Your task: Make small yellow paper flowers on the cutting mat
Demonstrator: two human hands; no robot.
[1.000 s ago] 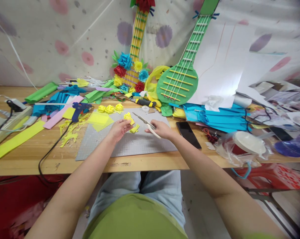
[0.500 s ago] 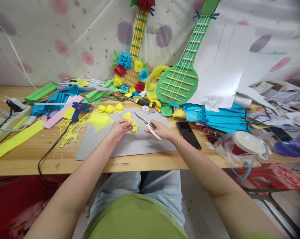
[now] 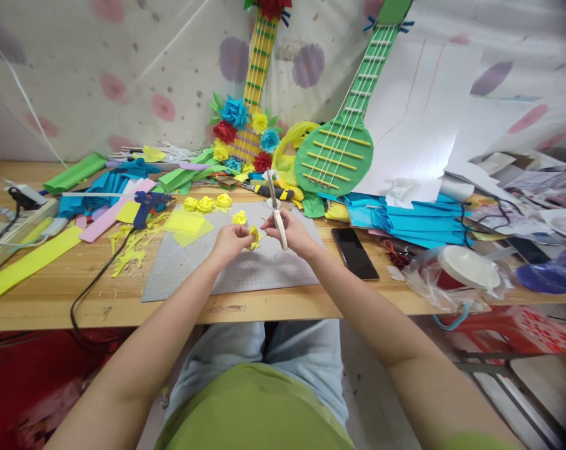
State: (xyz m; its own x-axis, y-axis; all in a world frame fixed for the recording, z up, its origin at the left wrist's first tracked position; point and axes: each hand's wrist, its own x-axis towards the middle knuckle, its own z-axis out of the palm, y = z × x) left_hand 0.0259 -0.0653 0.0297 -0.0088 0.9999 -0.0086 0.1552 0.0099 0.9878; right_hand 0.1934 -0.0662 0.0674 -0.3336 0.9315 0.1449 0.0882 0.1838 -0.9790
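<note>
Between the fingers of my left hand (image 3: 233,242) is a small piece of yellow paper (image 3: 254,235), pinched at its edge. My right hand (image 3: 294,232) grips a pair of white-handled scissors (image 3: 279,219), its blades pointing up and away from me, apart from the paper. Both hands are over a grey cutting mat (image 3: 189,269). Just beyond my left fingertips lies a yellow paper flower (image 3: 239,217). More yellow paper flowers (image 3: 206,204) sit in a row at the mat's far edge, near flat yellow paper sheets (image 3: 186,226).
A blue glue gun (image 3: 146,206) with a black cord lies left, by yellow scraps (image 3: 130,250). A phone (image 3: 355,253) lies right of the mat. Behind stand a green paper lute (image 3: 336,156) and a yellow flowered instrument (image 3: 254,94). A bagged cup (image 3: 465,272) sits right.
The scissors have swung from pointing left to pointing upward in my right hand. My left hand has turned, its fingers closing round the yellow paper, which now looks curled.
</note>
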